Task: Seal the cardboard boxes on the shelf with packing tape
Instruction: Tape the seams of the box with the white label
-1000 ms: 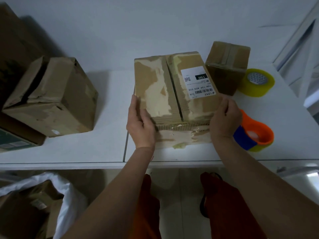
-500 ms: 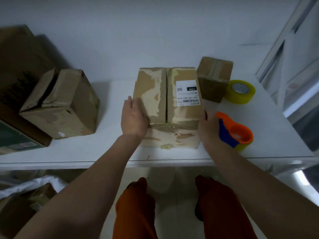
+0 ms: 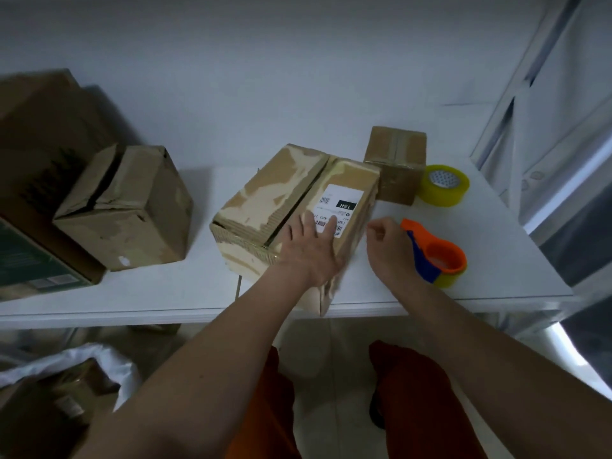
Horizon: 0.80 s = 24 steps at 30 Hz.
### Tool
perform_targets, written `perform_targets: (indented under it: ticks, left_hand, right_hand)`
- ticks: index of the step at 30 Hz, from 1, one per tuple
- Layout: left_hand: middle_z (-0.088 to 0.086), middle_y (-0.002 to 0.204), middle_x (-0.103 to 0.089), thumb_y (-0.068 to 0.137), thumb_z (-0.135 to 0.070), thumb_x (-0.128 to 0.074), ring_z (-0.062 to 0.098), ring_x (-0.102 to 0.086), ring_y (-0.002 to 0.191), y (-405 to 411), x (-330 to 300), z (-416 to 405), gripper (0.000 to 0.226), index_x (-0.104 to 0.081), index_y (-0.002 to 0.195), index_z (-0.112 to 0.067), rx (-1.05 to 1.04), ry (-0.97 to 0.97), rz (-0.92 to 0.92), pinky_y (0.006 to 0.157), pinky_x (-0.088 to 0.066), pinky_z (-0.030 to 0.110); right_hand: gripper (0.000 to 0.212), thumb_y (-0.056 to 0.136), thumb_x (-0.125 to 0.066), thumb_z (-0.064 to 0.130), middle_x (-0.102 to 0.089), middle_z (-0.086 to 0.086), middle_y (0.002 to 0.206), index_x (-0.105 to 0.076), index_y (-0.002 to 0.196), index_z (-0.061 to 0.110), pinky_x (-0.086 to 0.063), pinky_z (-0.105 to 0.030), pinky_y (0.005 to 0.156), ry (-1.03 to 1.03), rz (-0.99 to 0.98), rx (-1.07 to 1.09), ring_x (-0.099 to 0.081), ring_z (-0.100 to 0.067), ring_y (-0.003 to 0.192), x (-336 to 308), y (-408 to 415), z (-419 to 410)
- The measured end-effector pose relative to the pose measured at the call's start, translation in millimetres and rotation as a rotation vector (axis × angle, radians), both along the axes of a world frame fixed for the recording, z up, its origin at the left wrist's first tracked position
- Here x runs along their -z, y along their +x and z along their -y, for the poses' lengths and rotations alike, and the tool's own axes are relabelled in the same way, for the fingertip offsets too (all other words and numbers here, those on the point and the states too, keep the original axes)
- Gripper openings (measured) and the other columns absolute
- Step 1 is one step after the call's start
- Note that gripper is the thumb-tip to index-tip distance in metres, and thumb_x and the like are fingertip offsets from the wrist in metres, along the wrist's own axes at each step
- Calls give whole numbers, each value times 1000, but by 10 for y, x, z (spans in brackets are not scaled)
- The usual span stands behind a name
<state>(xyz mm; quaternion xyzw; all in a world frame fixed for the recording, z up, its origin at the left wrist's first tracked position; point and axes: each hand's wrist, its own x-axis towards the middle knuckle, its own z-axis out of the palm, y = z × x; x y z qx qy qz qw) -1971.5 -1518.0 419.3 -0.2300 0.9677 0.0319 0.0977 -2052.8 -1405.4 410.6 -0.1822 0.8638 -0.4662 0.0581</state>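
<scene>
A worn cardboard box with a white shipping label sits turned at an angle in the middle of the white shelf, one corner over the front edge. My left hand lies flat on its top near the label, fingers straight. My right hand hovers just right of the box with fingers loosely curled, holding nothing. Beside it lies an orange and blue tape dispenser with a yellowish roll. A spare roll of yellow tape stands at the back right.
A small taped box stands behind the main box. A dented box with a gaping top sits at the left, against larger cartons. Below the shelf, a white bag holds more cardboard. A metal frame rises at the right.
The box has been rotated from square-on to diagonal. My left hand moved from its left side onto the top; my right hand let go of the right side and came away.
</scene>
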Motion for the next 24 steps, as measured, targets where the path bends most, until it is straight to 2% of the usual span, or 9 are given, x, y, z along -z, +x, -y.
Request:
perform_targets:
  ticks: [2, 6, 10, 13, 15, 17, 19, 21, 24]
  left_hand:
    - [15, 159, 11, 98, -52, -29, 40, 11, 145, 96, -36, 53, 68, 11, 151, -34, 98, 16, 32, 118, 0, 50]
    - [7, 160, 14, 101, -48, -30, 34, 13, 146, 375, -90, 198, 63, 12, 148, -43, 251, 48, 68, 119, 3, 46]
    - [-3, 160, 13, 103, -32, -37, 25, 12, 147, 608, -135, 327, 66, 8, 149, -43, 325, 73, 75, 120, -3, 42]
    - [-7, 160, 9, 99, -13, -47, 19, 9, 148, 741, -125, 443, 79, 6, 150, -41, 342, 61, 64, 121, -3, 36]
    - [-9, 160, 7, 92, -2, -54, 16, 7, 148, 801, -129, 516, 91, 5, 150, -40, 326, 24, 63, 117, 2, 26]
    - [-12, 160, 6, 87, 5, -56, 13, 3, 148, 831, -161, 566, 98, 5, 151, -38, 268, -19, 61, 116, -3, 24]
    - [-13, 160, 5, 88, 13, -44, 14, -1, 148, 837, -199, 604, 95, 6, 151, -38, 179, -86, 64, 117, -16, 29]
    - [-13, 160, 6, 88, 15, -38, 16, -1, 148, 818, -207, 658, 95, 9, 151, -38, 78, -147, 59, 114, -24, 33]
    - [-4, 161, 4, 92, 4, -40, 23, 2, 148, 717, -178, 643, 85, 5, 152, -35, -9, -85, 10, 119, -12, 38]
  right_hand:
    - [20, 95, -47, 15, -58, -7, 109, -59, 109, 8, -45, -31, 82, 99, -123, -7, -54, -20, 99, -51, -88, 26]
    - [25, 94, -45, 17, -55, -19, 116, -60, 106, 1, -39, -40, 94, 338, -335, -36, -48, -32, 109, -58, -276, 127]
    - [37, 95, -44, 22, -45, -25, 129, -50, 121, -3, -31, -44, 104, 489, -377, -52, -39, -37, 121, -96, -379, 180]
    - [46, 96, -41, 30, -43, -24, 131, -42, 137, 10, -33, -45, 102, 522, -271, -93, -39, -39, 121, -107, -447, 216]
    - [47, 97, -39, 36, -42, -25, 131, -40, 139, 17, -36, -45, 98, 515, -173, -129, -40, -41, 119, -100, -448, 234]
    - [42, 97, -36, 39, -43, -24, 125, -45, 132, 17, -41, -43, 90, 513, -143, -130, -45, -40, 112, -81, -381, 215]
    - [38, 98, -30, 40, -48, -18, 107, -51, 117, 14, -44, -39, 77, 541, -240, -123, -50, -33, 95, -74, -227, 166]
    - [37, 100, -25, 37, -45, -9, 88, -51, 100, 11, -38, -31, 60, 562, -383, -120, -47, -22, 73, -81, -7, 95]
    - [28, 101, -32, 28, -45, -4, 82, -53, 94, 11, -26, -27, 49, 663, -508, -140, -45, -18, 64, -114, 304, -19]
